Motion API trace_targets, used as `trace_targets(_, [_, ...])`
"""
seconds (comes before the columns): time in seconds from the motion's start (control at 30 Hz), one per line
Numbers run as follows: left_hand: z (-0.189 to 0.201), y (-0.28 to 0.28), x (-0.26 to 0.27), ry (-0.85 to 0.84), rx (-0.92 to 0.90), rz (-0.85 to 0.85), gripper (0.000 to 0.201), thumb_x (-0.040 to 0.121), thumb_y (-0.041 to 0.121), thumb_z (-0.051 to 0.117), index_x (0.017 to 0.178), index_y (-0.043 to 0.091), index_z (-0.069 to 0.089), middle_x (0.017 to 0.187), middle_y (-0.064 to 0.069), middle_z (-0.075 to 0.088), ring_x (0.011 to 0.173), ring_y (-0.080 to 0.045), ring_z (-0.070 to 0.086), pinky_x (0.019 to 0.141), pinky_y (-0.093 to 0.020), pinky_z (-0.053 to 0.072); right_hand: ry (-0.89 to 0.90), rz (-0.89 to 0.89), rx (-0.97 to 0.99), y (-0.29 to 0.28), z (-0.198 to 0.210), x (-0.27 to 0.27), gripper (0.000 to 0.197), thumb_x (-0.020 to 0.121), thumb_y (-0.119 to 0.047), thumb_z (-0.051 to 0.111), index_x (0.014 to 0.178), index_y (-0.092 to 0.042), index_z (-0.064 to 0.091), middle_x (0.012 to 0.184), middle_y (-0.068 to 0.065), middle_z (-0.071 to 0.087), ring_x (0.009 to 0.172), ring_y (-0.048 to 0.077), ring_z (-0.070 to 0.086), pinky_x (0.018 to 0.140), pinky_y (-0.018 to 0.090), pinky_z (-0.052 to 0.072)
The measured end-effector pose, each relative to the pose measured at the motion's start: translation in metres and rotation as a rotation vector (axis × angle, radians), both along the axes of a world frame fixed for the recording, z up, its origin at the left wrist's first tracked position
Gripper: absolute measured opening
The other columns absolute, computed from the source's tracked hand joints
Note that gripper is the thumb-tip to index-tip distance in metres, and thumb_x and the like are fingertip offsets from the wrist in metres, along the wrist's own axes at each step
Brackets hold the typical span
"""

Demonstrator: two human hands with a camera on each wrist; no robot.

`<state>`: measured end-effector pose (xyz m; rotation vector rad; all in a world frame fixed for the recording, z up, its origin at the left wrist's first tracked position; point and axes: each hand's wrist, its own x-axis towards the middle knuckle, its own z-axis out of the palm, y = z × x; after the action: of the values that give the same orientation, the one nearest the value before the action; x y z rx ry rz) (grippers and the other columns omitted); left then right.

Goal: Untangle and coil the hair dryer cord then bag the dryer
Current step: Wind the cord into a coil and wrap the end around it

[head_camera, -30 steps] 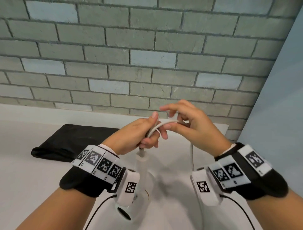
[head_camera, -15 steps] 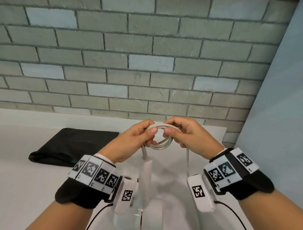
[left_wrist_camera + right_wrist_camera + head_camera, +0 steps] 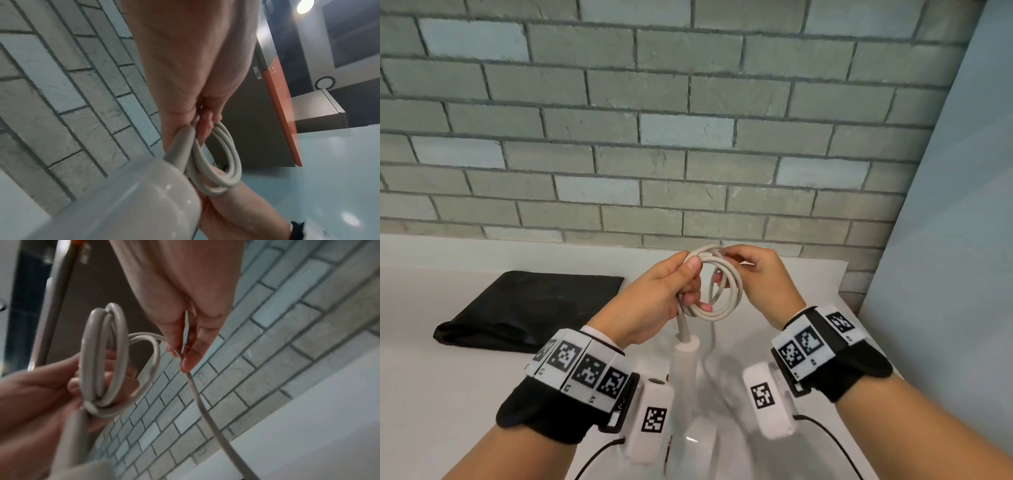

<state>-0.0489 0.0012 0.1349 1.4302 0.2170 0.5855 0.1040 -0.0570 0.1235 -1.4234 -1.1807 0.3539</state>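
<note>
The white hair dryer (image 3: pixel 685 370) hangs handle-up below my hands, its body low between my wrists; its handle end (image 3: pixel 144 194) fills the left wrist view. Its pale cord is wound into a small coil (image 3: pixel 722 291) (image 3: pixel 222 159) (image 3: pixel 102 356) of several loops. My left hand (image 3: pixel 671 291) grips the coil's left side with thumb on top. My right hand (image 3: pixel 756 277) pinches the cord at the coil's top, and the free cord (image 3: pixel 205 410) runs down from its fingers. The black bag (image 3: pixel 530 308) lies flat on the counter to the left.
A white counter (image 3: pixel 448 394) runs under my hands up to a grey brick wall (image 3: pixel 654 137). A pale blue panel (image 3: pixel 945 274) closes off the right side.
The coil has grown from one arc of cord to several loops. My right hand has brought another turn over to the left hand, and both hands sit closer together.
</note>
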Motion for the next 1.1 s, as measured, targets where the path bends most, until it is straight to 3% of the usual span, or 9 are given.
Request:
trace_targets(0.2, [-0.002,0.008,-0.004,0.054,0.118,0.16,0.03,0.098,0.024,0.031,0.073,0.017,0.047,0.06,0.004,0.032,0.054,-0.009,0.034,0.055,-0.015,0.042,0.421,0.324,-0.092,-0.01,0.01,-0.016,0.028,0.095,-0.02,0.04,0.095,0.0,0.06,0.075,0.012,0.061,0.062,0.015,0.062,0.068,0.028,0.054])
trace_targets(0.27, [-0.004,0.011,-0.003,0.066,0.192,0.241,0.029,0.097,0.028,0.031,0.074,0.019,0.046,0.062,0.005,0.034,0.057,-0.009,0.036,0.059,-0.019,0.039,0.393,0.374,-0.063,-0.016,0.011,-0.019,0.028,0.09,-0.026,0.047,0.1,-0.002,0.059,0.078,0.01,0.06,0.071,0.018,0.06,0.074,0.03,0.052])
trace_targets(0.37, [-0.006,0.007,0.002,0.058,0.288,0.288,0.028,0.097,0.029,0.032,0.075,0.026,0.049,0.063,0.007,0.039,0.057,-0.006,0.04,0.058,-0.015,0.04,0.248,0.268,-0.026,-0.018,0.008,-0.024,0.027,0.08,-0.006,0.063,0.105,-0.005,0.055,0.083,0.004,0.06,0.077,0.015,0.058,0.073,0.024,0.05])
trace_targets(0.63, [-0.007,0.006,0.01,0.041,0.383,0.37,0.025,0.097,0.028,0.031,0.078,0.025,0.047,0.068,0.004,0.043,0.061,-0.007,0.042,0.054,-0.01,0.039,0.629,0.457,-0.043,-0.021,0.01,-0.026,0.021,0.077,-0.013,0.052,0.097,-0.007,0.054,0.064,0.001,0.054,0.074,0.026,0.048,0.081,0.041,0.037])
trace_targets(0.8, [-0.009,0.01,0.014,0.043,0.417,0.42,0.025,0.097,0.029,0.032,0.078,0.026,0.047,0.067,0.004,0.043,0.061,-0.009,0.042,0.06,-0.018,0.039,0.077,0.126,-0.079,-0.019,0.009,-0.028,0.041,0.071,0.004,0.061,0.106,-0.014,0.051,0.091,0.006,0.052,0.081,0.014,0.05,0.074,0.021,0.043])
trace_targets(0.87, [-0.01,0.015,0.011,0.066,0.458,0.45,0.025,0.097,0.029,0.033,0.076,0.027,0.045,0.067,0.004,0.043,0.062,-0.009,0.041,0.059,-0.015,0.038,-0.224,-0.072,-0.151,-0.023,0.011,-0.016,0.035,0.076,0.0,0.059,0.108,-0.012,0.053,0.102,0.005,0.05,0.086,0.014,0.05,0.072,0.011,0.041])
trace_targets(0.93, [-0.011,0.019,0.011,0.091,0.516,0.466,0.024,0.097,0.029,0.033,0.076,0.027,0.045,0.067,0.003,0.043,0.062,-0.011,0.041,0.061,-0.02,0.038,-0.357,-0.168,-0.206,-0.03,0.01,-0.005,0.013,0.079,-0.006,0.058,0.091,-0.011,0.06,0.089,0.006,0.057,0.078,0.018,0.053,0.067,0.018,0.044])
trace_targets(1.03, [-0.014,0.024,0.015,0.114,0.566,0.515,0.023,0.096,0.031,0.034,0.077,0.025,0.045,0.066,0.003,0.043,0.063,-0.012,0.04,0.062,-0.026,0.036,-0.148,-0.097,-0.159,-0.041,0.007,-0.002,0.018,0.083,-0.004,0.053,0.07,-0.013,0.062,0.074,0.011,0.067,0.082,0.034,0.063,0.081,0.046,0.051])
trace_targets(1.1, [-0.015,0.028,0.017,0.117,0.55,0.544,0.022,0.096,0.032,0.033,0.083,0.022,0.047,0.067,0.003,0.043,0.063,-0.012,0.04,0.062,-0.027,0.036,0.23,0.118,-0.104,-0.05,0.009,-0.005,0.023,0.087,0.003,0.045,0.075,-0.011,0.059,0.07,0.005,0.067,0.086,0.027,0.066,0.091,0.04,0.049])
